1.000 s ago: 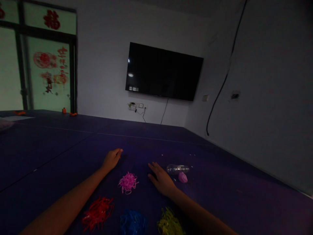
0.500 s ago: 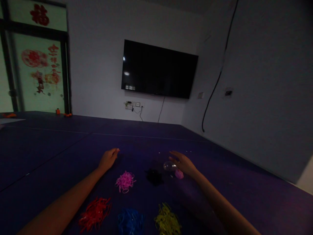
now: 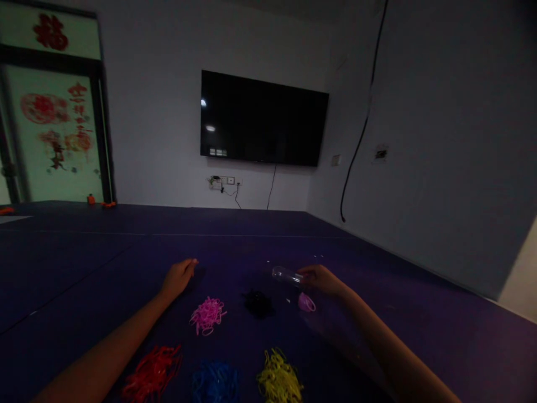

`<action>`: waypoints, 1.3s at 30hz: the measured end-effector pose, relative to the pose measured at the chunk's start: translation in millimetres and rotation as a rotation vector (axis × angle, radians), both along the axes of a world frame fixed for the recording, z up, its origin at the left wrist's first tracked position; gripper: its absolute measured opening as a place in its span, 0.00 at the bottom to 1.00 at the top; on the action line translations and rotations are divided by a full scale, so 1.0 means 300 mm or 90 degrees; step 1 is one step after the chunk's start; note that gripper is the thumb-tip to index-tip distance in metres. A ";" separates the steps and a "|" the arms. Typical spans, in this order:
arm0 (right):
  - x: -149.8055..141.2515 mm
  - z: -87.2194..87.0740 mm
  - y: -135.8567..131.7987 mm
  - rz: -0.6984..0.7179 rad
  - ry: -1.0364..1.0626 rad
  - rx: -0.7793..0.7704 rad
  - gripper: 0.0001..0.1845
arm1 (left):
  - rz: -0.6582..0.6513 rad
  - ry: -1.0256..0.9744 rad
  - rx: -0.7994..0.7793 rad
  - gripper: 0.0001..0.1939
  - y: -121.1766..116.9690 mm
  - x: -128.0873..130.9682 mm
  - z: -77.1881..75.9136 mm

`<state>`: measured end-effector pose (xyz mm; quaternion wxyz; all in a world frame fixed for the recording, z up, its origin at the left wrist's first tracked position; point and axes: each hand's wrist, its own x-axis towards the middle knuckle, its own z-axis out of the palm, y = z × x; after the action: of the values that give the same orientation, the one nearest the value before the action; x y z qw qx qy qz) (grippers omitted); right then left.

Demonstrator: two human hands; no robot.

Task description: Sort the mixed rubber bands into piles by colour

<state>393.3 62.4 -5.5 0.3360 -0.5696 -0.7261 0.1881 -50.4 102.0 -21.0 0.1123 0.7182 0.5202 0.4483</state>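
My right hand [image 3: 321, 280] has its fingers closed on one end of a clear, rounded tube [image 3: 285, 275], which lies tilted low over the purple surface [image 3: 235, 252]. Just below that hand is a pink cup-like cap [image 3: 306, 303], its rim facing me. My left hand [image 3: 179, 278] rests on the surface with its fingers loosely extended and nothing visible in them. Nearest to it is a pile of pink rubber bands [image 3: 208, 314]. Between the hands sits a black pile [image 3: 257, 303], too dark to make out in detail.
Closer to me lie piles of red bands [image 3: 153, 372], blue bands [image 3: 215, 382] and yellow bands [image 3: 279, 378]. Small white bits [image 3: 318, 256] are scattered beyond my right hand. Orange objects [image 3: 108, 205] stand at the far left. A television [image 3: 264, 118] hangs on the far wall.
My right hand has closed on the clear tube, which now shows lengthwise. The pink cap has turned so its rim shows. My left hand stays in place while the view shifts slightly.
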 end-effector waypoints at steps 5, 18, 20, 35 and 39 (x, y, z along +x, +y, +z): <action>0.032 0.051 0.014 -0.061 0.022 0.054 0.22 | 0.005 0.012 0.001 0.25 0.007 -0.003 -0.002; 0.051 0.166 -0.009 -0.138 0.035 0.258 0.28 | 0.020 0.017 -0.001 0.25 0.000 -0.002 0.002; 0.039 0.159 -0.010 -0.124 0.018 0.243 0.29 | 0.013 0.007 -0.004 0.25 -0.003 -0.001 0.003; 0.013 0.166 -0.030 -0.063 -0.052 0.200 0.32 | 0.022 0.029 -0.014 0.26 0.002 -0.003 0.003; 0.007 0.174 -0.037 -0.051 -0.068 0.199 0.31 | 0.020 0.028 -0.005 0.27 0.007 -0.004 -0.001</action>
<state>395.3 51.2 46.7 0.3889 -0.5478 -0.7402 0.0290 -51.6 104.1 -21.1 0.0965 0.7190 0.5359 0.4319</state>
